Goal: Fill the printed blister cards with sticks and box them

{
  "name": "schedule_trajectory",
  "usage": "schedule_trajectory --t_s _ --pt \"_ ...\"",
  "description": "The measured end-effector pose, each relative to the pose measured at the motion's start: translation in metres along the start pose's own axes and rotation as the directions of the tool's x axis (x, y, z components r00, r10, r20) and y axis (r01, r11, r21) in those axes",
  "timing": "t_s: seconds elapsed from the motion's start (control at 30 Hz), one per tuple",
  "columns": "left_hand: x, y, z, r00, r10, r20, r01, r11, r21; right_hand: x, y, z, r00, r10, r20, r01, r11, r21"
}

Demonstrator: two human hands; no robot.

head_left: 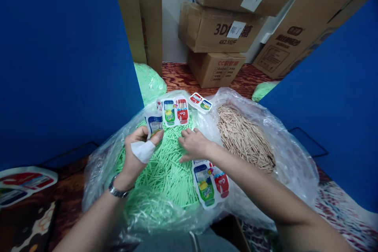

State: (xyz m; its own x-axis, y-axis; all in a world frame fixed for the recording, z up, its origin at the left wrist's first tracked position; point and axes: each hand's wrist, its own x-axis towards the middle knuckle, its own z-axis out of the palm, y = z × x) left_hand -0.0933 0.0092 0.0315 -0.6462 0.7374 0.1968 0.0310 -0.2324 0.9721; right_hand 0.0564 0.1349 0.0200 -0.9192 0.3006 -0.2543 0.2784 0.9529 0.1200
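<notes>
My left hand (138, 147) is closed on a small printed plastic packet (154, 124), pinched between thumb and fingers; a white wrap covers the thumb base. My right hand (193, 143) rests on a heap of green sticks (165, 173) inside a clear plastic bag (97, 169), its fingers curled down into the sticks; whether it holds any I cannot tell. A strip of printed packets (176, 111) lies at the far side of the green heap, a smaller one (201, 101) beyond it. Another packet strip (210, 184) lies under my right forearm.
A second clear bag holds tan wooden sticks (245, 138) to the right. Blue panels (59, 67) stand on both sides. Cardboard boxes (221, 27) are stacked at the back. More bagged green sticks (149, 80) lie behind. A printed sheet (20, 183) lies at the left.
</notes>
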Motion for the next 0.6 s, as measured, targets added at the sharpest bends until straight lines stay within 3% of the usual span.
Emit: schedule_trajectory --t_s 0.37,0.6 --pt "-0.002 -0.002 0.002 0.999 -0.026 0.032 0.026 1.0 -0.016 0.019 -0.016 0.026 0.993 -0.023 -0.117 0.012 0.995 -0.094" --pt "0.001 -0.001 0.0 0.999 -0.02 0.033 0.021 0.999 -0.036 0.012 -0.002 0.012 0.99 -0.045 -0.132 0.046 0.999 0.002"
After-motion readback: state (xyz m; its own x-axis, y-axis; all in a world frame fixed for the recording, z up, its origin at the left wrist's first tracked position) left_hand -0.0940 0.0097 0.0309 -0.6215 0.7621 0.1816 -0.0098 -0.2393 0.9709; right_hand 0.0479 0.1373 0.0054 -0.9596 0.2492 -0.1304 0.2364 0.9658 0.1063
